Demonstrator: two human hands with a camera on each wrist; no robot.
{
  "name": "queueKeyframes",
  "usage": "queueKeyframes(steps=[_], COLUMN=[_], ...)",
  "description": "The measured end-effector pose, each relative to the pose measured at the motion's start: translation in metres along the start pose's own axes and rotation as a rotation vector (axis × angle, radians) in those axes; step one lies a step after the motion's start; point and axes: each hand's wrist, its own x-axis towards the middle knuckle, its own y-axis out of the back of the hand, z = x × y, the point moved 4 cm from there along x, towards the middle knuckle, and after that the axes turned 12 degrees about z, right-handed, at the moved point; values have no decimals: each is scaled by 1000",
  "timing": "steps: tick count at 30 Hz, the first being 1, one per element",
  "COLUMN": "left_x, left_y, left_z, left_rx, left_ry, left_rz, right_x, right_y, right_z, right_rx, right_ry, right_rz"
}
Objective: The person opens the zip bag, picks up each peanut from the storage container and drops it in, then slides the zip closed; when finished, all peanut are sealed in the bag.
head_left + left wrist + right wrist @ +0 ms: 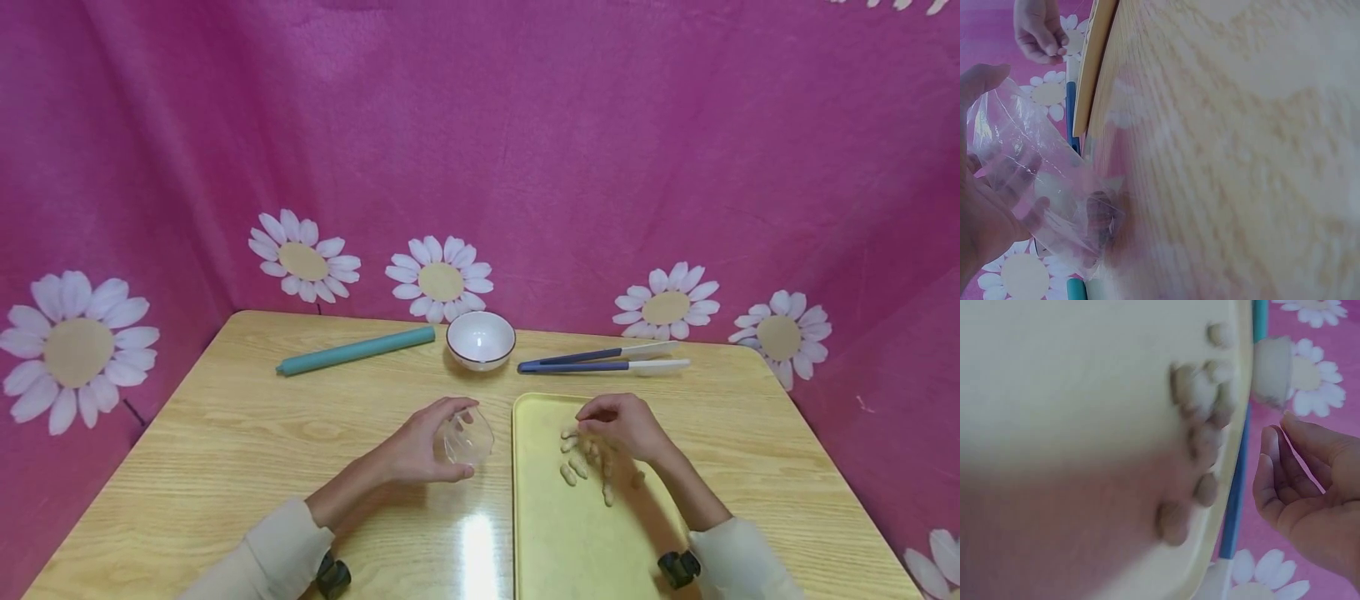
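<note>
A clear plastic bag [1054, 187] is held in my left hand [427, 450], between the thumb and fingers, above the wooden table. Some of those fingers show through the film in the left wrist view. Over the yellow tray [555, 550], my right hand [622, 425] hangs just above several unshelled peanuts [577, 464]. Its fingers are loosely bent, with the thumb close to the fingertips. The right wrist view shows nothing between the right fingertips [1269, 440], and the peanuts there are blurred.
At the back of the table [225, 450] stands a white bowl [481, 340] with a dark rim. A green stick-like roll [356, 350] lies left of it. To its right are blue and white tongs [600, 362]. A pink flowered curtain [525, 167] surrounds the table.
</note>
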Motion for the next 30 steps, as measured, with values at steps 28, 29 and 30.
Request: queueKeyframes(steps=[28, 29, 30], left_x=[0, 0, 0], left_y=[0, 0, -1], left_z=[1, 1, 0], left_rx=[18, 18, 21], left_ry=[-11, -13, -15], left_rz=[2, 4, 6], right_x=[14, 14, 13], right_y=[-21, -21, -20], right_z=[16, 16, 15], right_rx=[-161, -157, -155], right_ry=[9, 4, 7], right_rz=[-93, -92, -91])
